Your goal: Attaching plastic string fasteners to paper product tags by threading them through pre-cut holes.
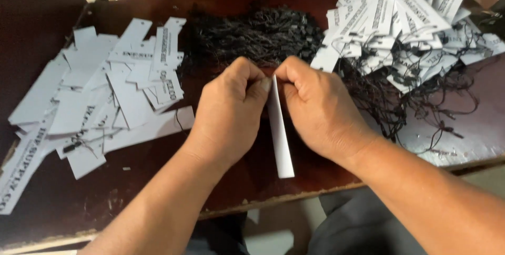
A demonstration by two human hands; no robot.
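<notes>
**Tags part strung, part still bare**

Tags fill most of the dark wooden bench (158,181), in two heaps. The heap of plain white tags (100,102) on the left is the larger spread; these lie flat and loose, and almost none shows a cord, so I judge them still waiting. On the far right sits the heap of strung tags (405,23), each with a thin black loop trailing from it, the cords tangling over the bench edge; these look finished. The two heaps seem of like size, so the work looks roughly midway.

Between them, at the back, lies a mound of black string loops (252,34), still plentiful.

Smaller, at the centre, both hands meet over a single white tag (280,134), which hangs edge-on toward the person. The left hand (229,113) and the right hand (315,110) pinch its top end, fingers closed tight on it. Whether a cord is already through its hole I cannot tell.
</notes>
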